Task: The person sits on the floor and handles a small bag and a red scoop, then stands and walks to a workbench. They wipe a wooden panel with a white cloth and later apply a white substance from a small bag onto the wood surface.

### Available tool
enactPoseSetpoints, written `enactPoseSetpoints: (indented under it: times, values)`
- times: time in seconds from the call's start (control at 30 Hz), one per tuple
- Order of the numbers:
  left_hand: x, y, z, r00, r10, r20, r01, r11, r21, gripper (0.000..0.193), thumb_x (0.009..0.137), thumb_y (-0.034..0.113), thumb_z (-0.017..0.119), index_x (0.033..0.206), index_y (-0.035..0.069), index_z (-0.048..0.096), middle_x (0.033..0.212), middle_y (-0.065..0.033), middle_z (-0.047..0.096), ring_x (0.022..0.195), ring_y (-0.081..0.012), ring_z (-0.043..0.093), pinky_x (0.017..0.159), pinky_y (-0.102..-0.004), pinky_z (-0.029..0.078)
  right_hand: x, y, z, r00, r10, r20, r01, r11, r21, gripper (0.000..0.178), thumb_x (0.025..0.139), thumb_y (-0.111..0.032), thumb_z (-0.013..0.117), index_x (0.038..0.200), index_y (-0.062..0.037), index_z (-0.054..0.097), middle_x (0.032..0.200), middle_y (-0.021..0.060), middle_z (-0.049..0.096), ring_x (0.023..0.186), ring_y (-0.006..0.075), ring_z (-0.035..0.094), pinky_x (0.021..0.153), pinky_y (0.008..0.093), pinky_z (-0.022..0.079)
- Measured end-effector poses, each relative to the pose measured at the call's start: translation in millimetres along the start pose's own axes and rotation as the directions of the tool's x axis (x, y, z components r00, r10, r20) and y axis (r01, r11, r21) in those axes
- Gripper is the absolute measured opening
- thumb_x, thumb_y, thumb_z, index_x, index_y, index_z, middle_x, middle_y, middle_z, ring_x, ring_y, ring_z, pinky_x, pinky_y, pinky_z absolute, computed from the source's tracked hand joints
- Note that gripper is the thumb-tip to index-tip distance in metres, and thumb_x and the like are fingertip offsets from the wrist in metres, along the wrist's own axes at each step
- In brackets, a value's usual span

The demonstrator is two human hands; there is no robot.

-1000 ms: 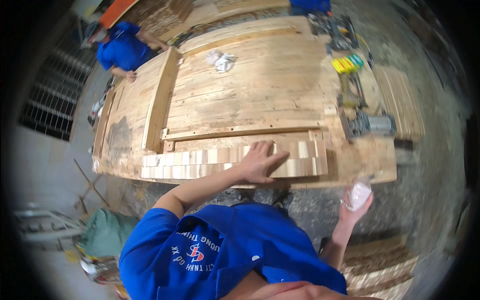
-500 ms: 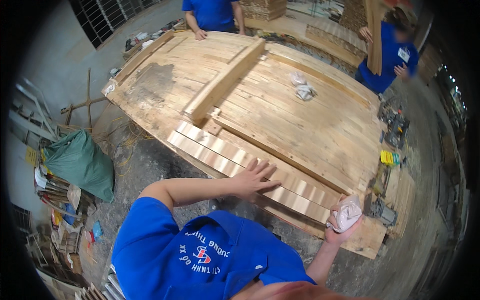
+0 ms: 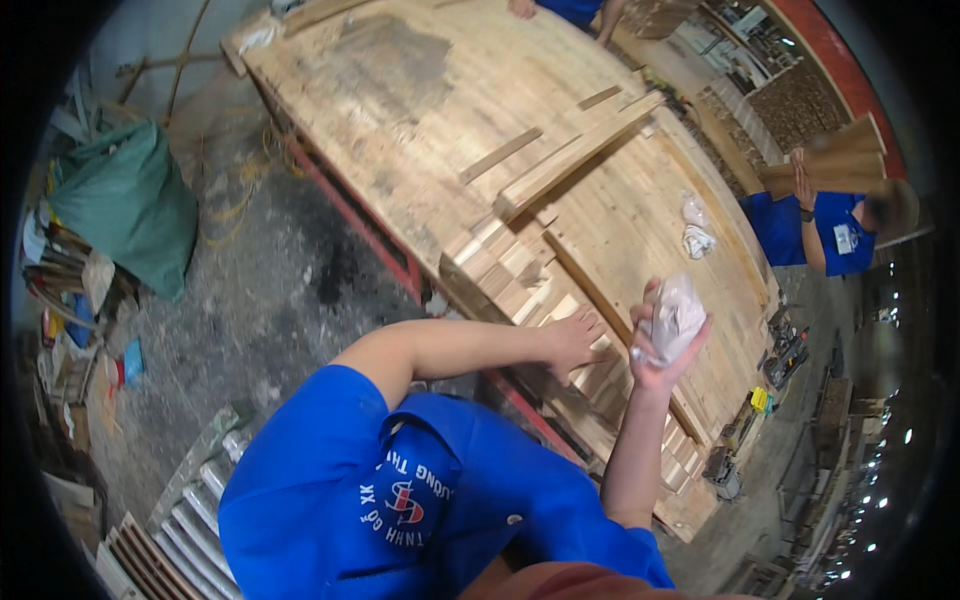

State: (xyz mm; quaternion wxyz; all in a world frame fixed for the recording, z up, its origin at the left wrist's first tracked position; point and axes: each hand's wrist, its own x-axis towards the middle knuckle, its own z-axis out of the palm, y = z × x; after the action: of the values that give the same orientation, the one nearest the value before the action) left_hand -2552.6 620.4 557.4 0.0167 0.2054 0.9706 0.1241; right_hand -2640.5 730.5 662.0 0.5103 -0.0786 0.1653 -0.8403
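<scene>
My left hand [image 3: 574,343] lies with fingers spread on a striped board of joined light and dark wood strips [image 3: 505,262]. In my right hand [image 3: 654,374] is a crumpled pinkish-white plastic bag [image 3: 675,318], gripped with the fingers wrapped around it. That hand is raised above the board, to the right of my left hand. What the bag holds cannot be made out. Beyond the board, a long wooden strip [image 3: 590,285] runs along the large wooden worktable [image 3: 480,110].
A thick wooden beam [image 3: 580,155] crosses the table. Another crumpled bag [image 3: 697,238] lies farther back. A co-worker [image 3: 840,225] at the right handles a wide plank [image 3: 835,160]; another stands at the far edge. A green sack [image 3: 130,205] sits on the floor at left.
My right hand, with the bag, has risen from the board's right end and come in toward my left hand. My left hand stays on the board. The view has turned.
</scene>
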Motion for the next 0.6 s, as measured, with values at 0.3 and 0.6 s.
enactPoseSetpoints:
  times: [0.3, 0.6]
  values:
    - [-35, 11, 27, 0.848, 0.085, -0.523, -0.055, 0.996, 0.072, 0.052, 0.073, 0.029, 0.056, 0.121, 0.012, 0.047, 0.116, -0.0206, 0.050, 0.113, -0.0360, 0.046, 0.098, -0.0506, 0.032, 161, 77, 38, 0.904, 0.260, -0.341, -0.383, 0.846, -0.370, 0.060, 0.091, -0.048, 0.043, 0.130, -0.0027, 0.040, 0.118, 0.0208, 0.053, 0.077, 0.0239, 0.057, 0.034, 0.0249, 0.042]
    - [-53, 41, 79, 0.613, 0.218, -0.759, 0.111, 0.928, 0.356, 0.037, 0.086, 0.030, 0.040, 0.121, 0.019, 0.044, 0.121, -0.0159, 0.049, 0.109, -0.0331, 0.048, 0.100, -0.0469, 0.032, 247, 196, 47, 0.741, 0.489, -0.460, -0.550, 0.051, -0.833, 0.046, 0.084, -0.032, 0.062, 0.119, -0.0042, 0.051, 0.100, 0.0072, 0.062, 0.077, 0.0141, 0.064, 0.053, 0.0264, 0.053]
